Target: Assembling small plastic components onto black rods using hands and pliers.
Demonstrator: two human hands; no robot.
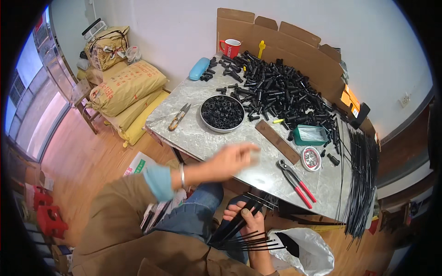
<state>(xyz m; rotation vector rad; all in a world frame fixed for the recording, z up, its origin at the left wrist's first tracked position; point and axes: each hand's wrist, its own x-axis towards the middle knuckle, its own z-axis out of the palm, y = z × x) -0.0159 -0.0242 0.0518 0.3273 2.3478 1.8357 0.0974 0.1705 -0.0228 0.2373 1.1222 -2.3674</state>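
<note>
My right hand (247,220) is low over my lap, shut on a bundle of thin black rods (239,237) that fan out to the right. My left hand (234,159) reaches out over the near edge of the grey marble table (193,133). It is blurred by motion, with something small and pale at its fingertips that I cannot make out. Beyond it sit a round metal bowl of small black parts (222,112) and a large pile of black plastic tube pieces (281,92).
Red-handled pliers (296,180), a small round tin (311,158), a green tray (311,134), a brown strip (277,141), snips (179,116), a blue case (199,68) and a red mug (230,47) lie on the table. Long black rods (361,184) hang off its right side. Sacks (124,87) are stacked left.
</note>
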